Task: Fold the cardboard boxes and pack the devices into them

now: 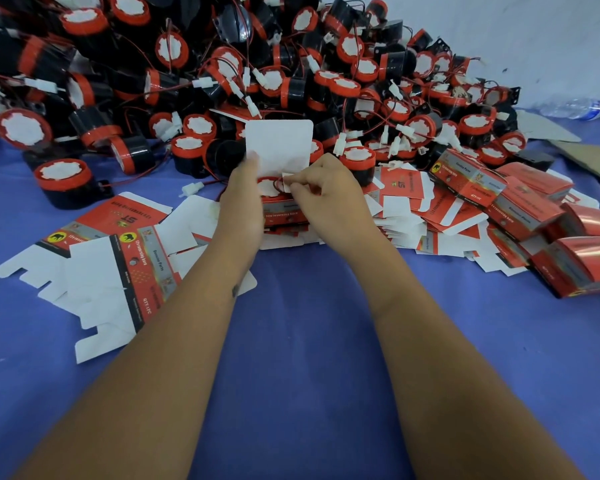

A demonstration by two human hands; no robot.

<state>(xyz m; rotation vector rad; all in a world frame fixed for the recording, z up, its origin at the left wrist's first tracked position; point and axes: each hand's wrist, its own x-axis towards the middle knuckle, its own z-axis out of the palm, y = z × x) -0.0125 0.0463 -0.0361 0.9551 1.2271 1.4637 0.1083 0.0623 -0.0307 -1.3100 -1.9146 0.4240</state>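
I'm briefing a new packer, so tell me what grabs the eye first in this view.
The big heap of red-and-black devices fills the far half of the blue cloth. At the centre, the left hand and right hand hold an open box, its white lid flap upright, with a device inside. Flat unfolded boxes lie left; finished ones pile right.

Blue cloth surface (309, 341) carries heap of red-black devices (257, 64), flat box blanks (111, 271), folded boxes (520, 209).
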